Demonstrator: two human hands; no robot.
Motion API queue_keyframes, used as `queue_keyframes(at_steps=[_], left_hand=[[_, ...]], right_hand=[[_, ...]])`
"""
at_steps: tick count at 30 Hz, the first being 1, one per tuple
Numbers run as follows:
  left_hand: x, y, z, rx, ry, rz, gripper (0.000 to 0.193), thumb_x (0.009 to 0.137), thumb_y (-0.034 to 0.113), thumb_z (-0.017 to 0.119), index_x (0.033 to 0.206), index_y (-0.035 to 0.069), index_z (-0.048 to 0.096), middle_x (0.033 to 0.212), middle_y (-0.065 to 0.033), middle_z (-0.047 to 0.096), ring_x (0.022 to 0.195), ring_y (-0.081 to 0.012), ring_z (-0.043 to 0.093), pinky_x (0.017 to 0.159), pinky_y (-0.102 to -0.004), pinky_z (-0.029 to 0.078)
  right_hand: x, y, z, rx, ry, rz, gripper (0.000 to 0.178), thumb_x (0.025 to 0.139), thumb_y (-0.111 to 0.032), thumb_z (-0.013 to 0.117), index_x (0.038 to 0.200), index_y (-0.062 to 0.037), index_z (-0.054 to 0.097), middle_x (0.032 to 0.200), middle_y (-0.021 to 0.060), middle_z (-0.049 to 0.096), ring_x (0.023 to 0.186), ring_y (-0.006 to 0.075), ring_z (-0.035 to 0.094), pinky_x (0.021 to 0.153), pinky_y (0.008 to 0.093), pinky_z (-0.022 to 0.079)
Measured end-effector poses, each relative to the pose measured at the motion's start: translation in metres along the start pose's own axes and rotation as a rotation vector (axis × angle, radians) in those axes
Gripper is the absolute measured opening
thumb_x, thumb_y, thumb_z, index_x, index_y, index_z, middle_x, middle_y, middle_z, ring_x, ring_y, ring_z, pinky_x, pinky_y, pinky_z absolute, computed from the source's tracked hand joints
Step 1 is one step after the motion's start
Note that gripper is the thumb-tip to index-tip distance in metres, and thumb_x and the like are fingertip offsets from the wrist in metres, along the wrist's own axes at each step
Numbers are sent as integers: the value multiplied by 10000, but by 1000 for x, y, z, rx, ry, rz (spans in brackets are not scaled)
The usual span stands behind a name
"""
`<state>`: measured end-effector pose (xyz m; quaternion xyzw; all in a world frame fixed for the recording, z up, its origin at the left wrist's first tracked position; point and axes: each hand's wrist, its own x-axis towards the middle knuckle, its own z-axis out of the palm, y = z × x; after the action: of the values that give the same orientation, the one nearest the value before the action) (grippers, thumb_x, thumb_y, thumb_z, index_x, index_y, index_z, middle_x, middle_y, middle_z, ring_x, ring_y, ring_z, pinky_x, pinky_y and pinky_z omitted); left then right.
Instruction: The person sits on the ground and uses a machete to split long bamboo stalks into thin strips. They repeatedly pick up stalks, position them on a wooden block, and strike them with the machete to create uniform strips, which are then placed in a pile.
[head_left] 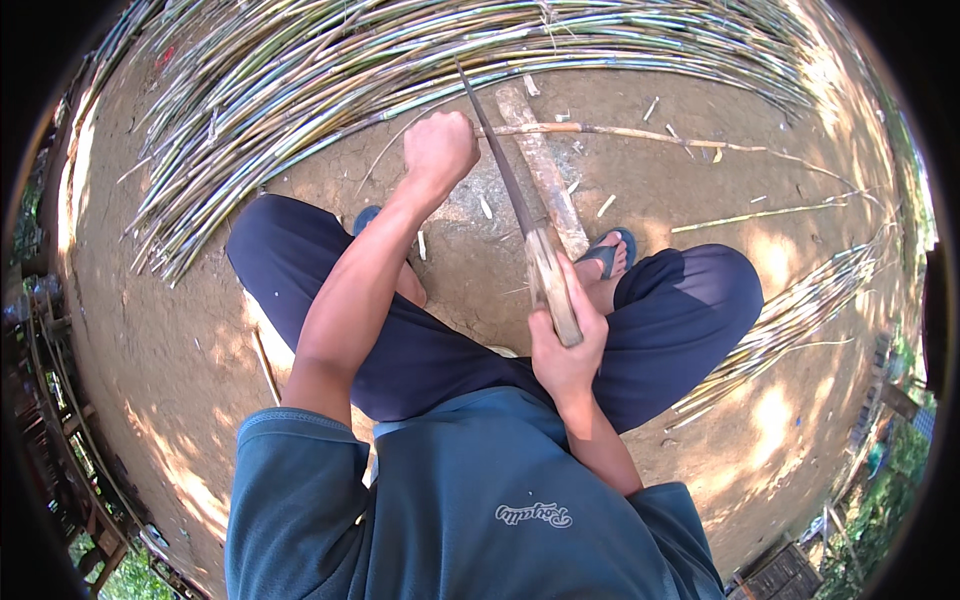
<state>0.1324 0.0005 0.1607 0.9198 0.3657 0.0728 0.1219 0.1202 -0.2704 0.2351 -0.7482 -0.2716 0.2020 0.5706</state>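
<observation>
My left hand is closed in a fist around one end of a long, thin brown cane. The cane runs off to the right, curving downward toward its far tip. In my right hand is a machete, gripped by its pale wooden handle. Its long dark blade tapers up and to the left, and in this view it crosses over the cane just right of my left fist. Whether blade and cane touch, I cannot tell. Beneath them a narrow, worn wooden plank lies on the dirt between my feet.
A broad heap of long canes spreads across the far side. Another, smaller bundle lies right of my right knee, with a single stick above it. Several pale chips dot the dirt floor. My sandalled foot is beside the plank.
</observation>
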Motion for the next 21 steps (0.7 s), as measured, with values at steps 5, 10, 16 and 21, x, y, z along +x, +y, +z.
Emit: queue_keyframes(at_steps=[5,10,16,21], left_hand=[[-1,-5,6,20,-12,-52,164,745,143,600,749,36,725,740,-234,676,698,-404,681,659,-475,556],[4,1,1,12,1,8,160,733,143,605,751,40,726,728,-236,673,690,-410,679,649,-481,556],[4,-7,0,53,36,-62,149,717,138,620,720,18,709,718,-246,665,672,-409,677,640,-469,558],[12,-1,-8,25,31,3,147,745,118,619,763,25,731,713,-227,674,661,-392,683,637,-480,557]], right_hand=[[4,9,3,44,26,-95,570,758,51,558,1327,41,523,762,74,616,639,52,512,606,226,466],[45,8,27,95,15,-69,550,774,33,564,1321,59,512,769,76,600,636,58,494,580,239,456],[-20,4,-5,14,13,-84,570,755,39,577,1323,44,523,728,64,599,568,53,508,544,241,451],[41,12,24,114,8,-23,564,771,22,579,1330,51,511,720,66,578,567,58,488,532,243,440]])
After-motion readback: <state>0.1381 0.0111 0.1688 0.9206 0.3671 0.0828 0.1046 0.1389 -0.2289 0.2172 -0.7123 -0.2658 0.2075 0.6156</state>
